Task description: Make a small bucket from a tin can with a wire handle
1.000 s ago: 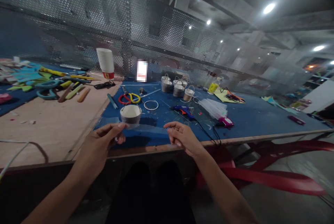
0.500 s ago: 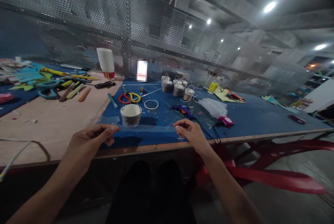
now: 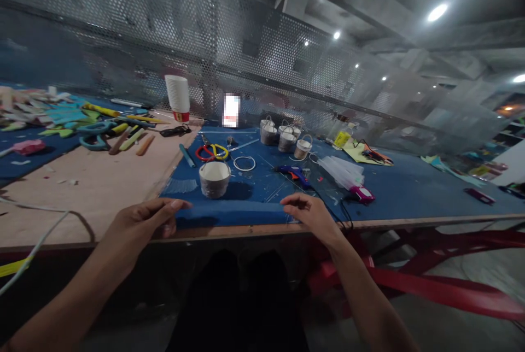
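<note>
A thin, translucent ribbon-like strip [image 3: 235, 206] is stretched level just above the front of the blue mat. My left hand [image 3: 152, 216] pinches its left end between thumb and fingers. At the other end, my right hand [image 3: 305, 212] grips it with the fingertips. Right behind the strip stands a small grey-sided cup [image 3: 215, 179], upright, white inside, with a thin handle at its rim. Neither hand touches that cup. A white ring [image 3: 244, 163] lies behind it to the right, and red-and-yellow-handled scissors or pliers [image 3: 212, 152] lie just behind it.
Several small handled buckets [image 3: 286, 139] stand at the back. A blue glue gun [image 3: 293, 173] with its cord lies right of centre, near clear plastic bags [image 3: 341, 171]. Paper cups [image 3: 178, 98], teal scissors [image 3: 97, 136] and clay-coloured sticks are on the left. A red stool [image 3: 443, 292] stands below right.
The view has turned slightly left, so the table's things appear shifted right. Both hands still hold the strip, which now sits a little farther in front of the cup.
</note>
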`<state>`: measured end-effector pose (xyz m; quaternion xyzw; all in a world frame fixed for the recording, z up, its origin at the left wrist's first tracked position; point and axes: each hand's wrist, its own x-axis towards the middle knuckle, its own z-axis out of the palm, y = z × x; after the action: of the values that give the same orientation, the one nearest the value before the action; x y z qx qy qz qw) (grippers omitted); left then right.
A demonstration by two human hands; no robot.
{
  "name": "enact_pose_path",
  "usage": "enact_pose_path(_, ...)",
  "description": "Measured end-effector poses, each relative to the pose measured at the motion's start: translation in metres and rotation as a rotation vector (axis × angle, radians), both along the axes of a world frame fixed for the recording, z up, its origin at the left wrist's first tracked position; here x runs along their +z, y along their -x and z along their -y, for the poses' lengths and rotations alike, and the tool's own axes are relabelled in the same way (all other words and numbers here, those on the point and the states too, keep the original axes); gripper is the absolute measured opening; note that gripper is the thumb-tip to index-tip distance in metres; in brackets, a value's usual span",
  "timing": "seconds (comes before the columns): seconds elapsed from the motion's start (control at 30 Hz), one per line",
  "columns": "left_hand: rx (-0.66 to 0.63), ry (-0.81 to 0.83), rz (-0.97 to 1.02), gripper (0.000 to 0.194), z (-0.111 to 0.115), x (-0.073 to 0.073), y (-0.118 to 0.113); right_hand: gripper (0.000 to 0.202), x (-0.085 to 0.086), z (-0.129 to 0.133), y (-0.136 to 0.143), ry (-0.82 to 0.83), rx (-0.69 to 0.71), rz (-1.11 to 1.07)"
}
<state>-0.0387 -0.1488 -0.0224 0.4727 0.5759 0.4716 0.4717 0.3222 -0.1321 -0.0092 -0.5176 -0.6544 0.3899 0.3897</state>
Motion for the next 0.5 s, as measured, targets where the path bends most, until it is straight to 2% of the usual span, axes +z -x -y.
enact_pose_path(0.17, -0.019, 0.002, 0.018, 0.042, -0.001, -0.003, 0.004, 0.03, -0.002, 0.0, -0.008, 0.023, -0.05, -0.022)
enact_pose_path(0.27, -0.024, 0.017, -0.016, 0.045, 0.002, 0.003, 0.002, 0.031, -0.001, 0.0, -0.011, 0.047, -0.069, -0.067)
enact_pose_path(0.33, 0.008, -0.002, -0.137, 0.046, 0.003, 0.011, 0.002, 0.032, -0.001, 0.001, -0.011, 0.075, -0.074, -0.099)
enact_pose_path(0.4, 0.08, -0.052, -0.339, 0.045, -0.001, 0.022, 0.006, 0.031, 0.0, 0.001, -0.009, 0.083, -0.069, -0.128)
enact_pose_path(0.5, 0.183, -0.093, -0.652, 0.038, -0.018, 0.031, 0.025, 0.03, 0.0, -0.001, -0.007, 0.069, -0.056, -0.153)
